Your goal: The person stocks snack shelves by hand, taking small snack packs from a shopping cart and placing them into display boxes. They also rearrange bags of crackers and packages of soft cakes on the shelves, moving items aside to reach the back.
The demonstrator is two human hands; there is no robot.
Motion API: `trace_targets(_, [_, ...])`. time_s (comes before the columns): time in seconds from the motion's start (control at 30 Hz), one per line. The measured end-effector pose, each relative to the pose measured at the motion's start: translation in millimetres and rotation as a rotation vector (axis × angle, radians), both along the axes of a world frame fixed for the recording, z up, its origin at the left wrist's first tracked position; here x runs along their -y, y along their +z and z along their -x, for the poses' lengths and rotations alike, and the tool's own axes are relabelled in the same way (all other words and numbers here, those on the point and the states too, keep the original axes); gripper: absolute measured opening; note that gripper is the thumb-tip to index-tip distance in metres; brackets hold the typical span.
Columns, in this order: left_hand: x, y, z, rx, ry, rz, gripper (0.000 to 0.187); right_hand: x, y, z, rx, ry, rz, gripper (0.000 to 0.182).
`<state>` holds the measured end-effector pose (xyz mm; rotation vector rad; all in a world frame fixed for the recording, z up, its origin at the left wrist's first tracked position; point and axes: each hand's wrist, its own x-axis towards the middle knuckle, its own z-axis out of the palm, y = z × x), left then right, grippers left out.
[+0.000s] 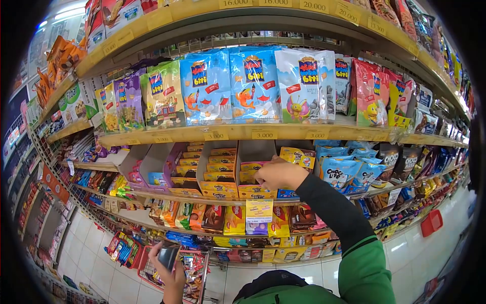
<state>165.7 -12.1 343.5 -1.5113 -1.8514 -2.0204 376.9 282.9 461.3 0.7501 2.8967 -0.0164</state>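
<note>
My right hand [281, 174] reaches into an open display box [255, 152] on the middle shelf. Its fingers are curled at the yellow snack packs [251, 178] there; what they pinch, if anything, is hidden. Just beside that hand sits a yellow Choc pack [297, 157]. To the left stands a box of stacked yellow packs [218, 175]. Low on the left, my left hand [174, 278] is closed around a dark, flat phone [167, 256], held tilted above a red shopping basket [198, 263].
Blue, white and green biscuit bags [255, 83] line the shelf above, behind a yellow price rail [243, 134]. Blue Choco Lito bags [338, 172] stand right of my wrist. A yellow promotion card [259, 211] hangs below. Another red basket [432, 223] is on the floor.
</note>
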Motion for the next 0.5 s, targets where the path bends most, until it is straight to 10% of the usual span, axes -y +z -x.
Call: trace_targets(0.5, [-8.3,-28.2,24.6,-0.406,0.176,0.174,0.040,-14.1,-3.0,37.5,0.037,-0.171,-0.110,0.017])
